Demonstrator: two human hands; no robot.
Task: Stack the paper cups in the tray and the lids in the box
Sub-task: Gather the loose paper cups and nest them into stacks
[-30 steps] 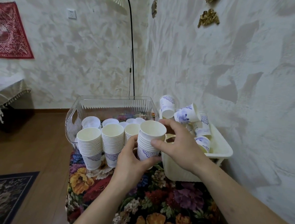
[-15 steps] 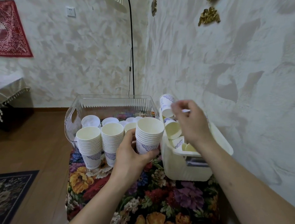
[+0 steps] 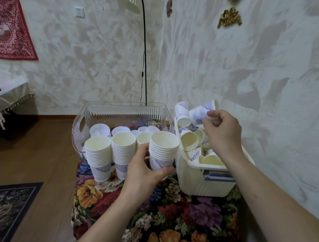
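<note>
- The left hand (image 3: pixel 143 170) grips a tall stack of paper cups (image 3: pixel 163 153), fingers and thumb wrapped round the lowest cup, which carries a blue pattern. The stack stands upright, mouth up, just beside the white bin (image 3: pixel 203 179).
- The right hand (image 3: pixel 223 132) is raised over the white bin with its fingers curled, pinching a single cup (image 3: pixel 201 110) by its base. That cup lies tilted on its side, its blue print facing the camera.
- The white bin holds a loose heap of cups (image 3: pixel 189 140), tipped at many angles, some showing their cream insides. One more cup (image 3: pixel 182 108) pokes up at the bin's far left corner.
- Left of the held stack stand two more stacks of cups, one (image 3: pixel 98 154) at the far left and one (image 3: pixel 123 150) next to it, both upright on the flowered cloth (image 3: pixel 169 222). A third, lower stack (image 3: pixel 142 138) shows behind the left hand, partly hidden.
- Behind these stacks sits a clear ribbed box (image 3: pixel 122 112) with a cut-out handle in its left wall. White round lids (image 3: pixel 99 130) lie inside it on the bottom.
- A black lamp pole (image 3: pixel 144 61) rises behind the clear box against the pale patterned wall.
- A red hanging (image 3: pixel 11 30) is on the wall at the far left.
</note>
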